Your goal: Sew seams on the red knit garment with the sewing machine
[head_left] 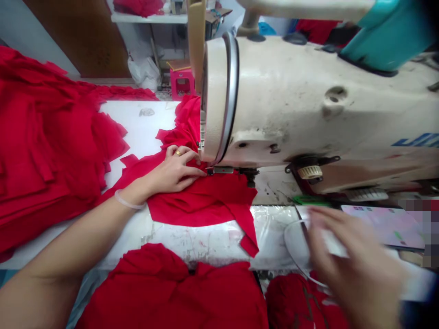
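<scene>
My left hand [174, 171] rests on a piece of red fabric [199, 205] under the sewing machine's head. Its fingers are apart and lightly bent, pressing the fabric, with the index fingertip close beside the presser foot [210, 172]. A ring and a pale wristband are on this hand and wrist. At the lower right, my right hand [353, 260] is blurred by motion, thumb and fingertips drawn together. A thin white cord [286, 240] runs from these fingertips in a loose loop down over the table edge. The needle is hidden behind the machine head.
The cream sewing machine [284, 100] fills the upper right. A big heap of red fabric [44, 151] lies at the left, and more red cloth [178, 292] is at the front edge. A phone-like flat object [380, 224] lies at right. A pink stool [183, 84] stands behind.
</scene>
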`<act>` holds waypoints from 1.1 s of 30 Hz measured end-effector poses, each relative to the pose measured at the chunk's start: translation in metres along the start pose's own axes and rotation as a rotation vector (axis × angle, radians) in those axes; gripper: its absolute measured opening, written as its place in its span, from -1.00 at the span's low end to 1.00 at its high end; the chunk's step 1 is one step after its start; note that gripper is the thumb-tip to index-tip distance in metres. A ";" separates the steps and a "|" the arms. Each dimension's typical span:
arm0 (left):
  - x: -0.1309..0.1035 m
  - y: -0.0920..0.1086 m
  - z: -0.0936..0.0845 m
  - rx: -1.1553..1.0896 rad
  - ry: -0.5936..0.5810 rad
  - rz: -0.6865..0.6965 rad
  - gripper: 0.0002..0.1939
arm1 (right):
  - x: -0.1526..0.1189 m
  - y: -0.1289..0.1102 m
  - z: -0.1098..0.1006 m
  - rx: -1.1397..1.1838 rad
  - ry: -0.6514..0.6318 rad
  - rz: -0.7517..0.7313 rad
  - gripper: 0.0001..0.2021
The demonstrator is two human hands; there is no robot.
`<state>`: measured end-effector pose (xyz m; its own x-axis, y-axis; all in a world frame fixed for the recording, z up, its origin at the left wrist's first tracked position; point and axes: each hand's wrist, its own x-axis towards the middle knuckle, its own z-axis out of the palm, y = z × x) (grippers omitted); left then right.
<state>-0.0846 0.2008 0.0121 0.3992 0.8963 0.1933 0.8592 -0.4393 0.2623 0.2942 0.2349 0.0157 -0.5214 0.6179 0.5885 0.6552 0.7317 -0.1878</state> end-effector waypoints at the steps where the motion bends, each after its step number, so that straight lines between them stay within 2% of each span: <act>1: 0.001 -0.002 0.001 0.012 0.007 -0.006 -0.66 | 0.008 -0.034 0.014 0.175 -0.062 -0.120 -0.71; 2: 0.001 -0.003 0.002 0.015 0.010 -0.015 -0.67 | 0.015 -0.064 0.030 0.304 -0.146 -0.187 -0.68; 4: -0.001 0.000 0.007 -0.010 0.008 -0.042 -0.66 | 0.030 -0.104 0.061 0.353 -0.272 -0.260 -0.60; 6: -0.005 0.012 0.013 -0.060 0.025 -0.130 -0.64 | 0.042 -0.118 0.083 0.299 -0.366 -0.261 -0.61; 8: -0.010 0.031 0.017 -0.114 0.034 -0.294 -0.59 | 0.052 -0.111 0.093 0.255 -0.442 -0.199 -0.69; 10: -0.013 0.052 0.016 -0.189 -0.045 -0.408 -0.55 | 0.060 -0.096 0.094 0.227 -0.476 -0.112 -0.70; 12: -0.013 0.067 0.013 -0.246 -0.205 -0.370 -0.56 | 0.064 -0.085 0.095 0.192 -0.451 -0.042 -0.71; 14: -0.013 0.072 0.010 -0.147 -0.266 -0.268 -0.60 | 0.064 -0.081 0.098 0.186 -0.388 -0.025 -0.77; 16: -0.015 0.070 0.011 0.068 -0.194 -0.161 -0.64 | 0.060 -0.081 0.104 0.227 -0.322 -0.055 -0.77; 18: -0.021 0.067 0.016 0.215 -0.087 -0.067 -0.66 | 0.054 -0.082 0.108 0.257 -0.304 -0.096 -0.68; 21: -0.028 0.064 0.025 0.226 -0.026 -0.051 -0.66 | 0.050 -0.082 0.109 0.192 -0.361 -0.106 -0.54; 24: -0.030 0.064 0.029 0.197 -0.018 -0.126 -0.66 | 0.053 -0.083 0.106 0.088 -0.426 -0.062 -0.49; 27: -0.027 0.065 0.028 0.174 -0.012 -0.136 -0.65 | 0.055 -0.086 0.102 0.049 -0.455 -0.033 -0.47; 33: -0.026 0.067 0.020 0.075 -0.080 -0.160 -0.68 | 0.045 -0.080 0.095 0.063 -0.434 -0.142 -0.56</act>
<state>-0.0310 0.1494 0.0056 0.2776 0.9575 0.0780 0.9338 -0.2881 0.2121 0.1664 0.2317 -0.0169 -0.7929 0.5639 0.2309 0.5333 0.8255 -0.1845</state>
